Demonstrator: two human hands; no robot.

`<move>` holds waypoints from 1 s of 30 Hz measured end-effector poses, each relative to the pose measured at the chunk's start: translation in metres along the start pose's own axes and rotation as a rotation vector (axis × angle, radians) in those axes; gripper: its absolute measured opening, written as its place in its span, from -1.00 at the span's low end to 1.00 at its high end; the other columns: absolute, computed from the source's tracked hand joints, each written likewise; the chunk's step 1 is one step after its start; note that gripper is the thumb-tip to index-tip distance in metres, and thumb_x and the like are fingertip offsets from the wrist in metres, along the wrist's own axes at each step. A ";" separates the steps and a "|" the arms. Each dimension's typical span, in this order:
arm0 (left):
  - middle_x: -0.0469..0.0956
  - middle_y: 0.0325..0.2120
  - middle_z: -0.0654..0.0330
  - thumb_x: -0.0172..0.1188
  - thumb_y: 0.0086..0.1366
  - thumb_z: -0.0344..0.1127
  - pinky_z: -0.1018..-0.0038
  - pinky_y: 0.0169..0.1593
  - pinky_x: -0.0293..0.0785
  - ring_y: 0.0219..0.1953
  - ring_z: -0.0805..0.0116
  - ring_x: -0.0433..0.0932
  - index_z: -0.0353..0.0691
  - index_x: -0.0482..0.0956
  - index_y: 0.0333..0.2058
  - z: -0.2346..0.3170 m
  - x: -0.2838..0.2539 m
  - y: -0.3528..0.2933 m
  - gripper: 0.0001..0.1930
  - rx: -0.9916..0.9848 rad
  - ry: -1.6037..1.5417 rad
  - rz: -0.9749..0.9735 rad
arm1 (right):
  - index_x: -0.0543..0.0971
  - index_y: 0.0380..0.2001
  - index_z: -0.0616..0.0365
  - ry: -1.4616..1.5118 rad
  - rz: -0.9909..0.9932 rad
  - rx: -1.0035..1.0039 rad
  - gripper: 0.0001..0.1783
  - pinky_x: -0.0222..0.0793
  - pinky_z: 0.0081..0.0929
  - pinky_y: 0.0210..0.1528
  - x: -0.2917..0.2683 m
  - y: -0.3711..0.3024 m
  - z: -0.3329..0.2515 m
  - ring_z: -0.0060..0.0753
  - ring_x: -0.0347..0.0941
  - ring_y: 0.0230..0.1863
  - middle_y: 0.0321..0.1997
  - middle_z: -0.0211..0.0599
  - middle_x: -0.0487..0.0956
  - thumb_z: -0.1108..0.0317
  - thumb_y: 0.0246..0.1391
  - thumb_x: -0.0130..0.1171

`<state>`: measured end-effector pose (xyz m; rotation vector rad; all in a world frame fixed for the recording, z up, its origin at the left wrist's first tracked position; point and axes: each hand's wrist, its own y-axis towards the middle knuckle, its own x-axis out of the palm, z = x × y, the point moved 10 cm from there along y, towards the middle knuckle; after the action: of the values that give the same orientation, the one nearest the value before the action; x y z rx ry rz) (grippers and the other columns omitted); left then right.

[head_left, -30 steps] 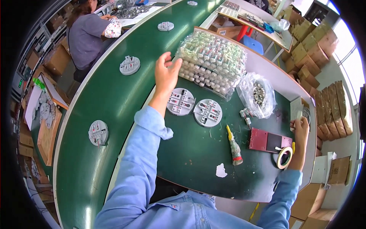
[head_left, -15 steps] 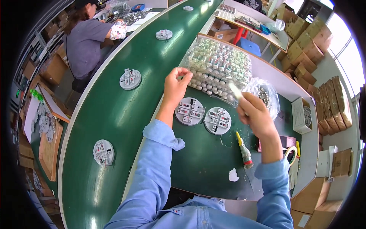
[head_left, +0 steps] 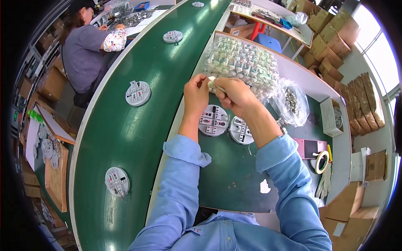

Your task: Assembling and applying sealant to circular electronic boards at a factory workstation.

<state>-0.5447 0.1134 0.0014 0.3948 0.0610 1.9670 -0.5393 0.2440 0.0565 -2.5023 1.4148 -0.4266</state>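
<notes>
So this is a pretty busy workshop, cardboard boxes [head_left: 333, 62] piled up on the right and a co-worker [head_left: 86, 58] in a grey top sitting upper left. A green conveyor belt [head_left: 178, 71] curves past with round grey discs spaced along it, nearest one [head_left: 117, 181] down low.

The action's over the far left part of the dark green tabletop [head_left: 234, 184]. Right hand [head_left: 234, 93] is curled in and pinching a small pale piece [head_left: 212, 79], up in the air by the near left side of a plastic-wrapped stack of small parts [head_left: 240, 52]. Left hand [head_left: 196, 94] is right beside it, thumb and fingers bunched together; honestly can't tell if it's got hold of the piece too.

Below the hands are two more grey discs, one in full view [head_left: 213, 120], the other [head_left: 240, 133] partly behind the right forearm. Further right you've got a clear bag [head_left: 299, 118] of metal bits, a white box [head_left: 328, 121], a reddish block [head_left: 310, 149], a tape roll [head_left: 318, 165] and a pale glove [head_left: 323, 186]. White scrap [head_left: 264, 186] near the front edge.
</notes>
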 end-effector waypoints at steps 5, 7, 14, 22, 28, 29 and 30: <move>0.69 -0.29 0.28 0.24 0.46 -0.48 0.58 -0.17 0.49 -0.27 0.61 0.56 -0.36 0.71 -0.12 -0.003 0.000 -0.001 -0.88 0.016 0.015 0.015 | 0.46 -0.46 0.05 0.033 0.071 -0.041 -0.74 0.01 -0.53 -0.59 -0.001 0.005 -0.001 -0.64 0.10 -0.65 -0.59 -0.52 0.34 0.32 0.39 0.05; 0.69 -0.28 0.29 0.26 0.46 -0.47 0.58 -0.16 0.48 -0.28 0.62 0.56 -0.37 0.70 -0.12 0.000 0.000 -0.003 -0.89 0.043 0.017 -0.009 | 0.46 -0.46 0.05 0.042 0.084 -0.037 -0.74 0.01 -0.53 -0.59 -0.004 0.006 -0.001 -0.64 0.11 -0.65 -0.59 -0.52 0.35 0.32 0.40 0.05; 0.65 -0.29 0.34 0.29 0.45 -0.45 0.58 -0.18 0.45 -0.30 0.63 0.50 -0.35 0.70 -0.15 0.010 0.001 -0.009 -0.91 0.098 0.114 -0.026 | 0.50 -0.41 0.13 0.119 0.161 -0.043 -0.80 0.01 -0.51 -0.58 -0.022 0.000 0.009 -0.60 0.15 -0.64 -0.57 -0.45 0.38 0.37 0.34 0.04; 0.61 -0.26 0.34 0.31 0.45 -0.42 0.57 -0.21 0.42 -0.33 0.62 0.45 -0.32 0.68 -0.18 0.023 0.002 -0.011 -0.91 0.222 0.210 -0.064 | 0.46 -0.43 0.11 0.149 0.228 -0.059 -0.79 -0.02 -0.49 -0.58 -0.049 -0.021 0.017 -0.60 0.12 -0.64 -0.58 -0.45 0.36 0.36 0.35 0.04; 0.63 -0.32 0.26 0.35 0.39 -0.37 0.50 -0.32 0.43 -0.42 0.55 0.46 -0.35 0.67 -0.21 0.026 -0.001 -0.008 -0.86 0.282 0.222 -0.078 | 0.45 -0.36 0.07 0.131 0.245 -0.096 -0.75 0.01 -0.55 -0.61 -0.069 -0.052 0.018 -0.66 0.08 -0.67 -0.60 -0.52 0.34 0.27 0.48 0.04; 0.63 -0.32 0.26 0.35 0.39 -0.37 0.50 -0.32 0.43 -0.42 0.55 0.46 -0.35 0.67 -0.21 0.027 0.000 -0.008 -0.86 0.282 0.219 -0.084 | 0.45 -0.35 0.08 0.122 0.253 -0.099 -0.75 0.01 -0.56 -0.61 -0.072 -0.061 0.019 -0.67 0.09 -0.67 -0.60 -0.52 0.33 0.27 0.49 0.04; 0.63 -0.33 0.25 0.37 0.38 -0.36 0.49 -0.33 0.43 -0.44 0.53 0.45 -0.35 0.66 -0.22 0.025 -0.001 -0.006 -0.85 0.254 0.267 -0.082 | 0.45 -0.35 0.08 0.124 0.259 -0.101 -0.75 0.01 -0.56 -0.61 -0.076 -0.072 0.021 -0.67 0.09 -0.67 -0.60 -0.52 0.33 0.27 0.49 0.04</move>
<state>-0.5313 0.1119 0.0231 0.2858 0.4945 1.9249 -0.5117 0.3471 0.0511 -2.3570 1.8228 -0.4760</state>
